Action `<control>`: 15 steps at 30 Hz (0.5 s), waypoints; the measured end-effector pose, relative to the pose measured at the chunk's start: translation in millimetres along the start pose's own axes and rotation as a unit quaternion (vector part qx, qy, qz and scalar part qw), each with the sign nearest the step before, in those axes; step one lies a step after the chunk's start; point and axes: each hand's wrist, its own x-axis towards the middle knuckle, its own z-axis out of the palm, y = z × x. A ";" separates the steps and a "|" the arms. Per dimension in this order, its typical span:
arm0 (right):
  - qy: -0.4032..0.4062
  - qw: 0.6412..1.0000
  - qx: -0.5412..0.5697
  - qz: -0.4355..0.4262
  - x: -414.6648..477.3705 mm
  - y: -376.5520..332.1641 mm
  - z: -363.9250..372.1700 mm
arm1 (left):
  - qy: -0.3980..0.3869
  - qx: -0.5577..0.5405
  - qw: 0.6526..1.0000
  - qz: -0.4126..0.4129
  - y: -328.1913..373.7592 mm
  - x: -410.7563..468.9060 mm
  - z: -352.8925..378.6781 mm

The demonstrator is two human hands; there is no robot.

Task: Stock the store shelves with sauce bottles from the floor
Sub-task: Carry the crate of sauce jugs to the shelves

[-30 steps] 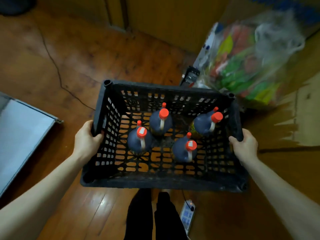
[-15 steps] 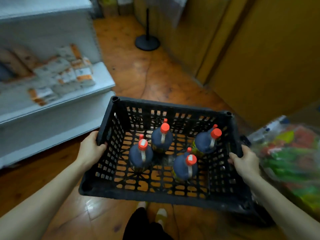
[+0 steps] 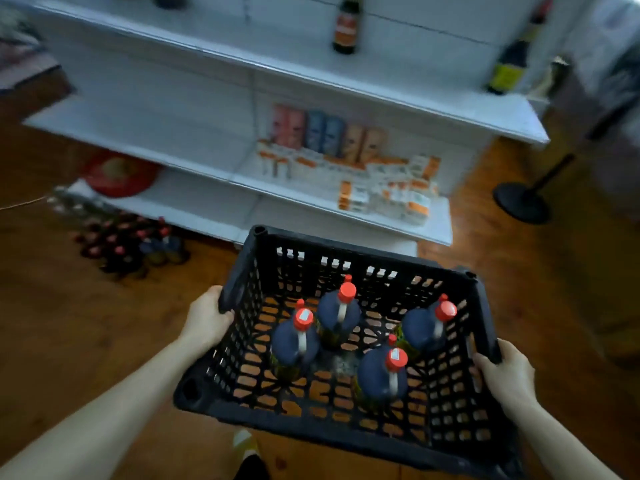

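The left hand (image 3: 207,320) grips the left rim of a black slatted crate (image 3: 311,432), fingers curled over the edge at its far-left corner. The right hand (image 3: 506,375) grips the right rim nearer the body, fingers wrapped over the top edge. The crate is held above the wooden floor (image 3: 86,323), tilted a little down to the left. Inside it stand four dark sauce bottles (image 3: 294,345) with red caps, all upright: two on the left just beside each other, one by the right wall, and one near the middle towards the near side. Beyond the crate are white shelves (image 3: 214,157). The lower shelf carries rows of small cartons (image 3: 381,183) on its right half, and a red round object (image 3: 119,173), too blurred to identify, at its left end. On the upper shelf stand two dark bottles well apart, one with an orange label (image 3: 344,27) and one with a yellow label (image 3: 508,65). A cluster of red-capped bottles (image 3: 124,244) stands on the floor to the left, just in front of the shelves. A black stand base (image 3: 522,202) sits on the floor to the far right.
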 end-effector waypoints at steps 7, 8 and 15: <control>-0.067 0.991 -0.030 -0.113 -3.8 -152.8 128.8 | 0.100 -0.022 0.990 -0.099 -110.5 25.9 -123.7; -0.082 0.988 -0.033 -0.130 -2.9 -173.5 147.6 | 0.115 -0.029 0.986 -0.114 -124.9 26.6 -138.6; -0.191 0.947 -0.076 -0.245 -7.5 -325.3 283.0 | 0.197 -0.073 0.947 -0.243 -221.7 30.2 -214.9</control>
